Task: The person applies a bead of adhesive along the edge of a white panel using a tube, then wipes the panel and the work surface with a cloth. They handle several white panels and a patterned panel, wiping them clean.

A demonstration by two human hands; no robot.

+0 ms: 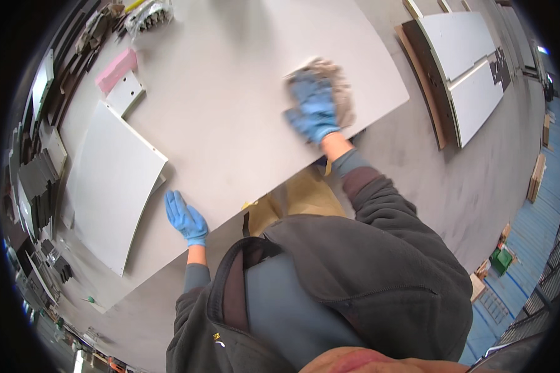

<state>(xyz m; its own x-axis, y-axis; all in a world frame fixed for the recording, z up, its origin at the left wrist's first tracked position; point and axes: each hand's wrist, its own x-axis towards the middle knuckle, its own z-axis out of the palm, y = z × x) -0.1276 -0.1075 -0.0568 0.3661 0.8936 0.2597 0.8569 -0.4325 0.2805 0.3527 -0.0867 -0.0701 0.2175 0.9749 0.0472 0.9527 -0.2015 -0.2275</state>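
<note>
My right hand [315, 105], in a blue glove, presses a crumpled beige rag [341, 93] onto the light grey tabletop [230, 118], near its right end. The hand and rag are somewhat blurred by motion. My left hand [185, 219], also gloved in blue, lies flat near the table's front edge with its fingers stretched out and holds nothing. Just left of it rests a large white panel [109, 193], apart from the fingertips.
A white piece with holes [126, 93] and a pink block [116, 70] lie behind the panel. Dark grey parts [36, 183] are stacked at the far left. A clear bag of parts [149, 17] sits at the back. White panels [473, 81] stand stacked to the right, beyond the table.
</note>
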